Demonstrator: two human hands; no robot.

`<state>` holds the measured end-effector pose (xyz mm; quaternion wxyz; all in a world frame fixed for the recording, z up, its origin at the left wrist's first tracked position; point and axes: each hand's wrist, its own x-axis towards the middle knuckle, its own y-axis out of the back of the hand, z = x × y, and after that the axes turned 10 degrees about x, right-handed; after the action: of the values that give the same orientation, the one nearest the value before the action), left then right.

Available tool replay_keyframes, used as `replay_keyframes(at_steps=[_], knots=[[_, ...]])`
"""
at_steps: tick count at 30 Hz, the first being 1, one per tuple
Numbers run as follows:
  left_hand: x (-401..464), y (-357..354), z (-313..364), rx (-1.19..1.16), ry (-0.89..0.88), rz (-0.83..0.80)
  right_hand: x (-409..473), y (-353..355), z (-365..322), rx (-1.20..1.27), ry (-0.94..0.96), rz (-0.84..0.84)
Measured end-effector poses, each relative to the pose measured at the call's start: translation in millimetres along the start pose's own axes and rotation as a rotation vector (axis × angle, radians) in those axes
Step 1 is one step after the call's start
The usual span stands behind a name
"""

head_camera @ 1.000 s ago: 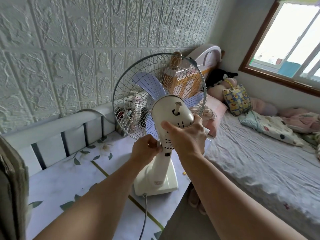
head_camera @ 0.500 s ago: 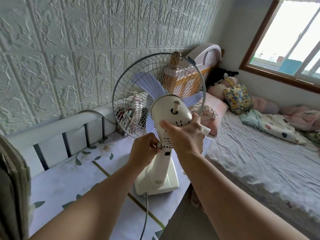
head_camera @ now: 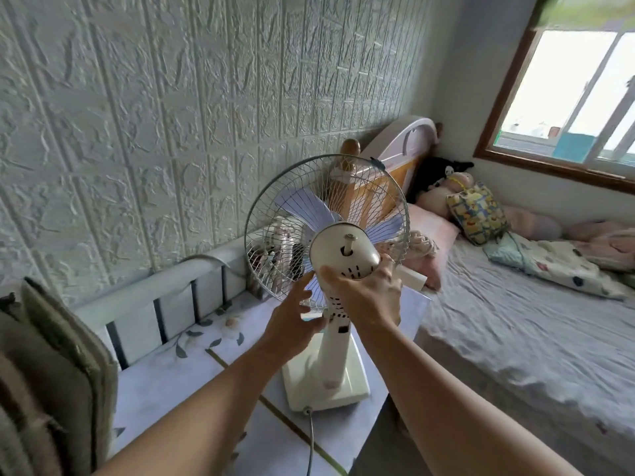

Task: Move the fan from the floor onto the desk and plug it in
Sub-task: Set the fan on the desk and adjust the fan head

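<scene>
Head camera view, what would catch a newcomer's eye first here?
The white fan standing on the desk at centre, gripped under its motor housing by the right hand, with the left hand open beside its neck. Behind it, a textured white wall; right, a bed.

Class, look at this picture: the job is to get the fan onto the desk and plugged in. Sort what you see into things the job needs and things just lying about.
Belongs to the job:
fan
desk
power cord
left hand
right hand

Just lying about:
yellow patterned bag
plush toys
pink pillow
bed
</scene>
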<state>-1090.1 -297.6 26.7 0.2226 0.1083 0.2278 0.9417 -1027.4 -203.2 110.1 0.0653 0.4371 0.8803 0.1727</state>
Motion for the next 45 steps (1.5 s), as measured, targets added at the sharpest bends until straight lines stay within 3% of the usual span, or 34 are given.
replay_keyframes(at_steps=[11,16,21,31,38,45], knots=[[-13.3,-6.4,11.7,0.067,0.053,0.011,-0.1,24.9,27.2,0.229,0.088,-0.144],[-16.9,-31.4,9.6,0.038,0.205,0.040,20.7,39.3,59.6,0.310,0.074,-0.153],[-16.2,-68.1,1.8,0.164,0.329,0.108,53.2,38.9,110.4,0.192,0.022,-0.270],[13.2,-122.3,-24.5,0.093,0.392,0.405,98.9,2.8,216.6,-0.042,-0.092,-0.620],[18.4,-131.6,-18.5,0.321,0.377,0.564,104.8,-23.7,242.6,-0.151,-0.188,-0.637],[22.0,-112.4,-29.6,0.282,0.321,0.475,106.1,-35.0,245.0,-0.210,-0.233,-0.638]])
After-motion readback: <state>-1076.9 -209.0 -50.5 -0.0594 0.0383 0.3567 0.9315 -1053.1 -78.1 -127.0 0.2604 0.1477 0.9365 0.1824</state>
